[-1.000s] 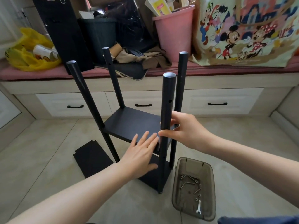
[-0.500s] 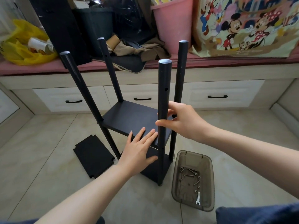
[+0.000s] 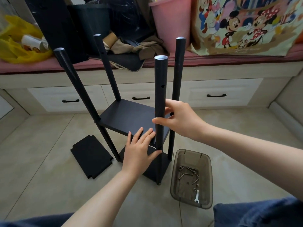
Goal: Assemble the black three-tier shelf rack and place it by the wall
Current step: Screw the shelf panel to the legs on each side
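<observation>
A black rack stands on the tiled floor with several upright poles. Its middle shelf point(image 3: 129, 118) sits partway up, and its bottom shelf point(image 3: 164, 163) lies on the floor. My right hand point(image 3: 180, 118) grips the near front pole point(image 3: 160, 89) just above the middle shelf, thumb in front. My left hand point(image 3: 139, 149) lies flat with straight fingers on the front edge of the middle shelf, beside that pole. A third loose black shelf panel point(image 3: 91, 158) lies flat on the floor to the left.
A smoky plastic tray point(image 3: 191, 154) on the floor at the right holds several screws point(image 3: 188, 173) and a small white wrench point(image 3: 196, 196). Behind stands a window bench with white drawers point(image 3: 213, 94), a pink bucket point(image 3: 170, 22), a cartoon bag point(image 3: 246, 25) and a yellow bag point(image 3: 16, 46).
The view has tilted down a little and pulled back. My left hand slid slightly along the shelf's front edge; my right hand keeps its hold on the front pole.
</observation>
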